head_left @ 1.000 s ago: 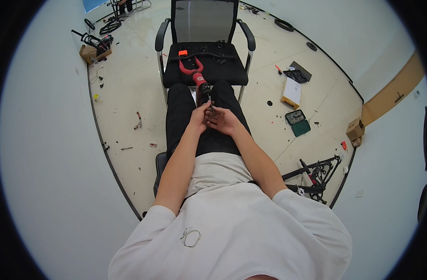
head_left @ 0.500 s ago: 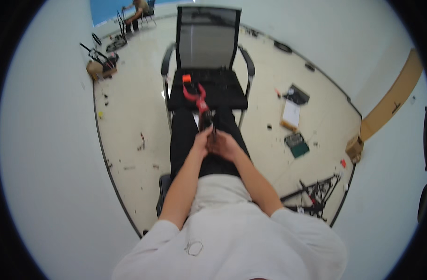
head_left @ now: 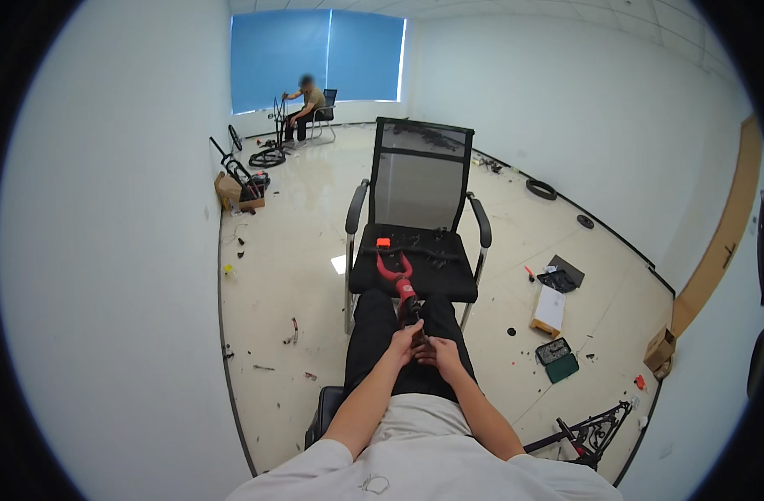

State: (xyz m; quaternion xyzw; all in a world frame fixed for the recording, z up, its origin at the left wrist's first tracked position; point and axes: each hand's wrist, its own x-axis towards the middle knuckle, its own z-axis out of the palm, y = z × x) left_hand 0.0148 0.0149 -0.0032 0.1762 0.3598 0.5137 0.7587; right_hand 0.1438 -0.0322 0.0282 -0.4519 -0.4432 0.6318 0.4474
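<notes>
A red bicycle fork (head_left: 405, 288) lies lengthwise between my thighs, its two prongs reaching onto the seat of the black mesh chair (head_left: 419, 188) facing me. Its near end is dark, with a thin stem running down to my hands. My left hand (head_left: 404, 344) is closed around that near end, thumb along the top. Close beside it, my right hand (head_left: 442, 356) has its fingers curled at the same end, pinching something too small to make out. An orange-red block (head_left: 383, 243) and a black bar (head_left: 432, 252) lie on the chair seat near the prongs.
Right on the floor are an open green case (head_left: 559, 367), a white-topped box (head_left: 549, 311) and a black bicycle frame (head_left: 586, 434). A cardboard box (head_left: 241, 194) with parts stands by the left wall. Far back, a seated person (head_left: 308, 104) handles bicycle parts.
The view has tilted up, showing more of the far room. My hands remain at the fork's near end; the right hand now sits slightly more apart from the left.
</notes>
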